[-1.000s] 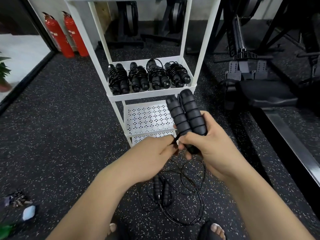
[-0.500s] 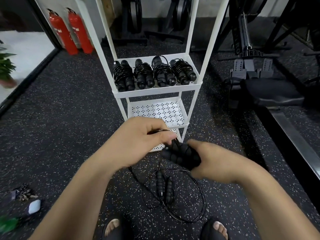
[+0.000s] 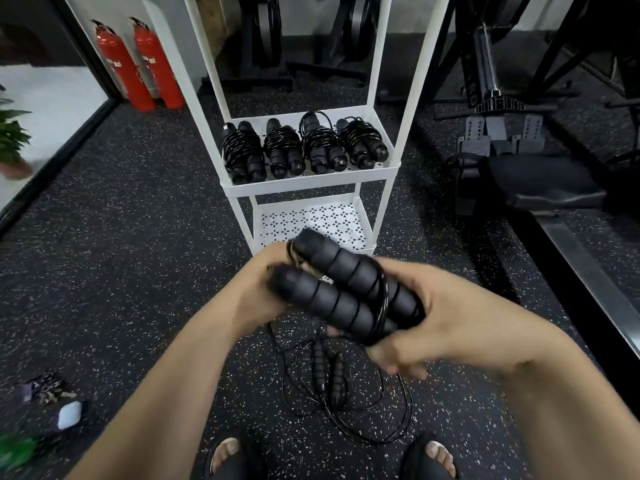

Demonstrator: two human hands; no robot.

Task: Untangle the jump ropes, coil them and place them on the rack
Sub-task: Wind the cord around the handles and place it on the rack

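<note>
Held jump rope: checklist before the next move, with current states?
1. Both handles side by side in the right hand: ok.
2. Cord fully coiled on the handles: not ok, only about one turn shows, beside the right hand.
3. Left hand holding the cord: cannot tell, fingers hidden and blurred.
4. Slack free of the floor rope: cannot tell, they overlap in view.
5. Room on the rack's middle shelf: not ok, four coiled ropes span it.
6. Lower shelf as alternative: ok, bare perforated surface shows.
</note>
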